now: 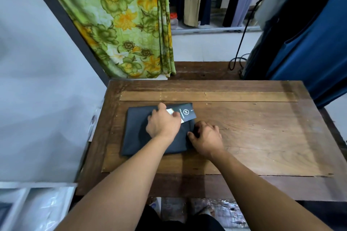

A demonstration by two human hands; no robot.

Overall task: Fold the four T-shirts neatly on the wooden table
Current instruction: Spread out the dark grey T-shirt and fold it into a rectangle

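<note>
I see one dark T-shirt [137, 133] folded on the wooden table's [262, 137] left side. My left hand [162, 123] presses flat near its hang tag [187, 113]; my right hand [205, 137] seemingly pinches the right edge. Next: tuck the tag, square that edge.

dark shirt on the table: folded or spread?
Folded. The dark shirt lies as a compact rectangle on the wooden table, both hands on it.
</note>
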